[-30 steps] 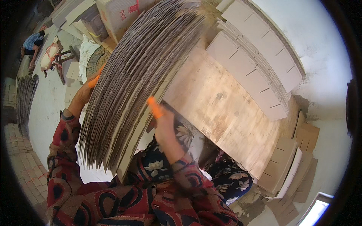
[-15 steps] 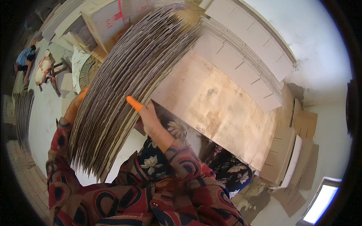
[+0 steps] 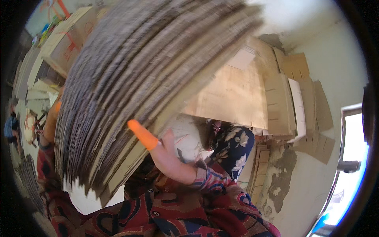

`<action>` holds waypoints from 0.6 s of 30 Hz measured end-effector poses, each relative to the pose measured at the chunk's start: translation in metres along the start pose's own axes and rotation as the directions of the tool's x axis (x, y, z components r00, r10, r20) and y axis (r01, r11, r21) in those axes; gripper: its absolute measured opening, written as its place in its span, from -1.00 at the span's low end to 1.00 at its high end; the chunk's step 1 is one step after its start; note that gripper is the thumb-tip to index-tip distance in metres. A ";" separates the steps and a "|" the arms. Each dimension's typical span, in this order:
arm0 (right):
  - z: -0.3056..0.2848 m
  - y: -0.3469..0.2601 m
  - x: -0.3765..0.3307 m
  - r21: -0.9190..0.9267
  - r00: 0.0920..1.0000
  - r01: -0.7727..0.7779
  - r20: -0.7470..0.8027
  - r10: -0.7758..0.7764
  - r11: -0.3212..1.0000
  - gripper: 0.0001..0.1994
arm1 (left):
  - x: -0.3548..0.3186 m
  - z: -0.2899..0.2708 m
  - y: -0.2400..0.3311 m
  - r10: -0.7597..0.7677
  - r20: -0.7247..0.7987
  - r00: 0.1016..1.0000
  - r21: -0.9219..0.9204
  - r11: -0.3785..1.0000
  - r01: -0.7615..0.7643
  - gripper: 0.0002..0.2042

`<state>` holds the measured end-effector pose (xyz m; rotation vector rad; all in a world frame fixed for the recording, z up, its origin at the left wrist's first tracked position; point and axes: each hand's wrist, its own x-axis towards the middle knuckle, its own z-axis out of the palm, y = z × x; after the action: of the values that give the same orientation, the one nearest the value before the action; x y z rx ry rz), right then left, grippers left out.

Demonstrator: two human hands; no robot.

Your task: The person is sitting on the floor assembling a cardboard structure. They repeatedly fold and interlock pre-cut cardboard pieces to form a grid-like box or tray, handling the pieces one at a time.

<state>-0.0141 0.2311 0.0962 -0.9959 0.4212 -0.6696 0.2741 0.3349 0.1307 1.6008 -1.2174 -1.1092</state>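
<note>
A thick stack of grey-brown cardboard sheets (image 3: 130, 87), standing on edge and slightly fanned, fills the upper left and middle. It is held between both my hands, off the table. My right hand (image 3: 158, 144), wearing an orange finger cover (image 3: 143, 134), presses the near right face of the stack; its other fingers are mostly hidden beneath. My left hand (image 3: 54, 114) reaches round the far left side, where a bit of orange shows and the fingers are largely hidden behind the sheets. The sheets' upper part is blurred.
A wooden tabletop (image 3: 231, 96) lies right of the stack, with a small pale cardboard piece (image 3: 241, 58) on it. Slotted cardboard sheets (image 3: 278, 102) lean by the right wall. A large carton (image 3: 67, 43) stands at left. Another person (image 3: 12, 128) bends at the far left.
The stack has come up closer and larger, held in both hands. My view and body have turned to the right, so the window and leaning cardboard show more.
</note>
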 end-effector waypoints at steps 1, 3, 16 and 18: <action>-0.008 -0.004 -0.008 -0.002 0.991 0.133 -0.031 -0.133 0.991 -0.68 | 0.017 0.008 0.031 -0.009 0.071 0.997 0.030 1.000 0.007 -0.13; -0.032 0.004 -0.020 -0.241 0.929 0.239 -0.223 -0.294 0.940 -0.70 | 0.093 0.034 0.011 0.074 0.302 0.950 -0.088 0.995 -0.049 -0.13; -0.139 0.044 0.032 0.383 0.602 0.062 -0.751 0.272 0.922 -0.48 | 0.341 0.132 -0.025 -0.093 0.735 0.672 0.244 0.961 -0.133 -0.18; -0.147 0.045 0.038 0.264 0.715 0.058 -0.684 0.145 0.963 -0.37 | 0.367 0.135 -0.030 -0.148 0.686 0.712 0.443 0.862 -0.248 -0.25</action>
<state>-0.0611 0.1299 -0.0159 -0.4301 0.9942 -1.0317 0.2060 -0.0301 0.0054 1.5174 -2.2151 -1.5243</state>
